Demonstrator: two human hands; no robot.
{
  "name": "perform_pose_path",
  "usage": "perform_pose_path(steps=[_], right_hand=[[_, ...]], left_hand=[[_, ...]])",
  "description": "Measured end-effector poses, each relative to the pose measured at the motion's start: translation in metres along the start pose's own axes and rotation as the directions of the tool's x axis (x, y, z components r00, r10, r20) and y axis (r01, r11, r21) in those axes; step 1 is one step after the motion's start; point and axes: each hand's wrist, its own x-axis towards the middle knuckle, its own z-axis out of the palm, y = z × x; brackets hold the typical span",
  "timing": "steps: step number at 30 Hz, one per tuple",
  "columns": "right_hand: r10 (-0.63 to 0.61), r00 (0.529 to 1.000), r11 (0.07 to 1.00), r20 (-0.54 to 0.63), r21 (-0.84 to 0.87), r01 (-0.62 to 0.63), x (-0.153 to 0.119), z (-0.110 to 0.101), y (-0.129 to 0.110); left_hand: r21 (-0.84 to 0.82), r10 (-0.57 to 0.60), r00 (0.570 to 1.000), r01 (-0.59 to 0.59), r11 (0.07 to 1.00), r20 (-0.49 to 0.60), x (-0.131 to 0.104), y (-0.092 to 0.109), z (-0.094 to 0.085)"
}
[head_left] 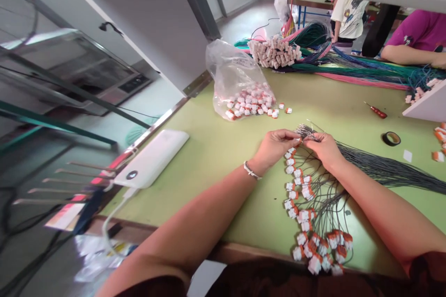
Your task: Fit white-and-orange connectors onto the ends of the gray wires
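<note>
My left hand (pixel 278 146) is closed in a pinch at a small white-and-orange connector (pixel 298 140), mostly hidden by the fingertips. Close beside it, my right hand (pixel 324 148) grips thin black wires near their bare metal-tipped ends (pixel 305 130). The bundle of black wires (pixel 386 164) runs from under that hand toward the right edge. Below the hands, several wired connectors (pixel 306 216) with white and orange bodies lie in a curving row, and more are heaped (pixel 315 262) at the table's front edge.
On the green table (pixel 223 167), a clear plastic bag (pixel 230 74) spills loose connectors. A white power bank (pixel 153 158) lies left, black tape (pixel 390 138) and a red-handled screwdriver (pixel 378 111) right. Coloured wire bundles (pixel 369 72) lie behind, near a person in a purple sleeve (pixel 411 30).
</note>
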Motion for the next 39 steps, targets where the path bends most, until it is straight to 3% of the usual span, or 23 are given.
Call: perform_pose_path(steps=[8,14,18,24,30,39], right_hand=[[0.008,0.999,0.999,-0.032,0.048,-0.006,0.0,-0.004,0.002],[-0.052,0.997,0.996,-0.056,-0.082,0.048,0.002,-0.004,0.008],[-0.1,0.994,0.983,-0.055,-0.163,0.09,0.001,-0.004,0.007],[-0.093,0.996,0.985,-0.005,-0.144,0.091,0.002,-0.004,0.007],[-0.129,0.992,0.984,-0.009,-0.127,0.127,0.005,-0.003,0.012],[-0.144,0.989,0.971,-0.012,-0.192,0.139,0.003,-0.004,0.013]], left_hand=[[-0.049,-0.018,1.0,0.019,0.999,0.025,0.002,-0.003,-0.002],[-0.057,-0.008,1.0,0.01,0.998,0.028,0.002,-0.002,-0.003],[-0.037,0.024,0.999,-0.024,0.999,0.025,0.002,-0.002,-0.003],[0.099,0.134,0.991,-0.135,0.986,0.017,0.002,-0.005,0.001],[0.071,0.046,0.999,-0.047,0.996,0.014,0.001,-0.004,0.003],[0.09,0.019,1.0,-0.018,0.996,-0.008,0.004,-0.005,0.009]])
